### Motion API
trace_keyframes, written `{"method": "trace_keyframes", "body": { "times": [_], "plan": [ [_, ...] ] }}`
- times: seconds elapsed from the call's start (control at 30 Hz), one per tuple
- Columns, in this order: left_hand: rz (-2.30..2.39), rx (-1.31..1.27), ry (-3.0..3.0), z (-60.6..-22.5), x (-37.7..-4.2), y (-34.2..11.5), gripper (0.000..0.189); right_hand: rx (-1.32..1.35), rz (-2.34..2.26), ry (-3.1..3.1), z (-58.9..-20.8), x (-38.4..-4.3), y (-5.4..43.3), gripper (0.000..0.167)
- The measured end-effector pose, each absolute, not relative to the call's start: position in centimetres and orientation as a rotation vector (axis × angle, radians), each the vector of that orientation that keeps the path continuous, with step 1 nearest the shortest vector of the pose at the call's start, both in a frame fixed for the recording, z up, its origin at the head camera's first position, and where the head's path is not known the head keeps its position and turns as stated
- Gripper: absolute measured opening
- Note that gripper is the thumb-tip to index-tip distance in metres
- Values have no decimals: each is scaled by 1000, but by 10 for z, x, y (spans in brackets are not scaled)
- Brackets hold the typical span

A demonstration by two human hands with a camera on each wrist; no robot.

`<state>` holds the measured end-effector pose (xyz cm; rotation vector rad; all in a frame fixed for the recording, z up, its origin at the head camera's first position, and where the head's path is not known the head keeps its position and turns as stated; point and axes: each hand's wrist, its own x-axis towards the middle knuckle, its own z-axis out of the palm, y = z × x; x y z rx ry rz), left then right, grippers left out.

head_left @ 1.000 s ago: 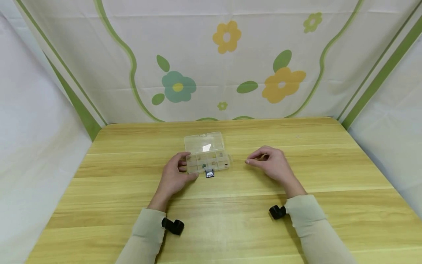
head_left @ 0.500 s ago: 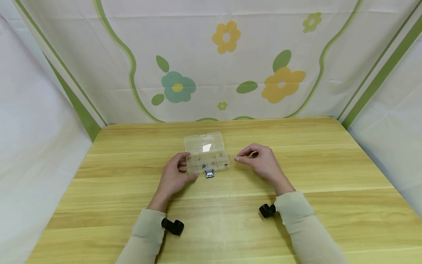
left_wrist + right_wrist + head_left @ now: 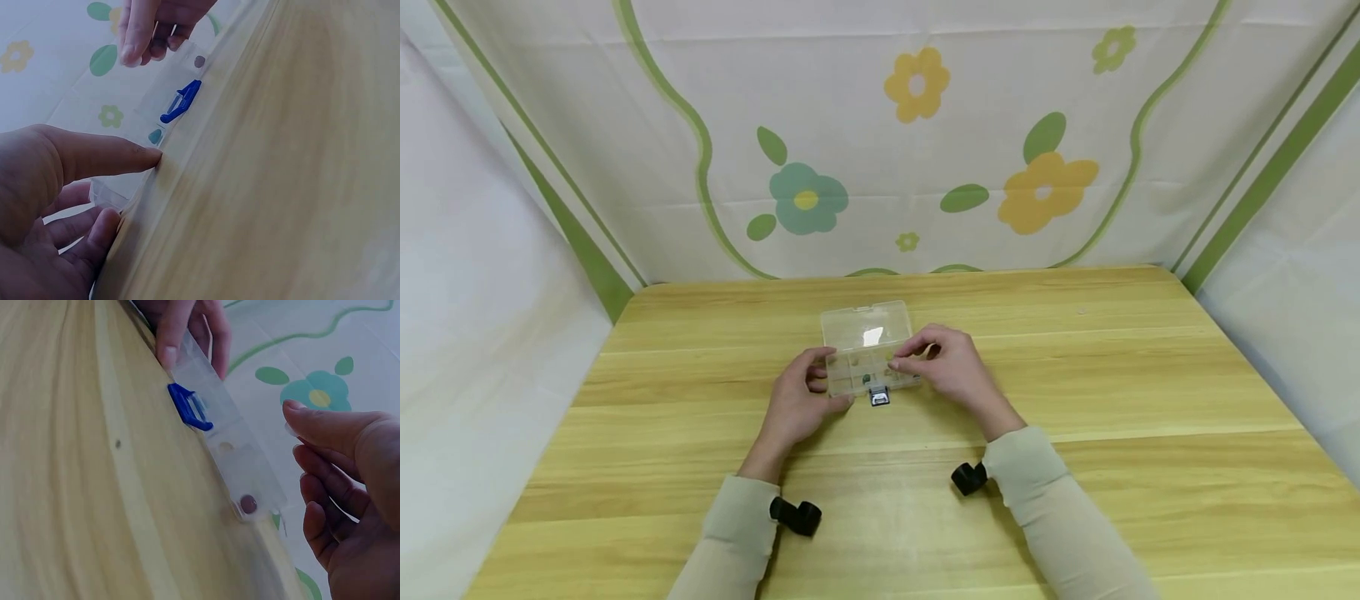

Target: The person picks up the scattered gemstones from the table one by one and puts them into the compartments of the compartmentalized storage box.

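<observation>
A clear plastic compartment box [image 3: 839, 384] lies on the table with its lid [image 3: 848, 330] tilted back. My left hand [image 3: 797, 402] grips its left end, thumb at the front edge and fingers along the side. At the front sticks out a blue latch [image 3: 182, 405]. Inside sit several small bead-like pieces, among them a teal one [image 3: 155, 135] and a dark reddish one [image 3: 249, 504]. Over the right-hand compartments, my right hand [image 3: 957, 367] pinches a small whitish piece [image 3: 290, 430] between thumb and index finger; most of it is hidden by the fingertips.
The wood-grain table [image 3: 880, 483] spreads around the box. A tiny pale speck [image 3: 1082, 311] lies toward the back right. White cloth with printed flowers [image 3: 917, 83] hangs behind the table, and plain white cloth at both sides.
My right hand has moved left from the bare table to over the box, fingertips still pinched together. The left hand and the box have stayed in place.
</observation>
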<state>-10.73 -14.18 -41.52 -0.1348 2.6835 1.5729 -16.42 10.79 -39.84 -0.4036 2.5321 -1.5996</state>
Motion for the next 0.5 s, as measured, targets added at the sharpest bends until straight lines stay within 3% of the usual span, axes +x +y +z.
{"method": "trace_keyframes", "body": {
  "times": [0.5],
  "plan": [
    [1577, -124, 2663, -415, -108, -143, 74, -573, -1576, 2535, -403, -161, 70, 9]
  ]
}}
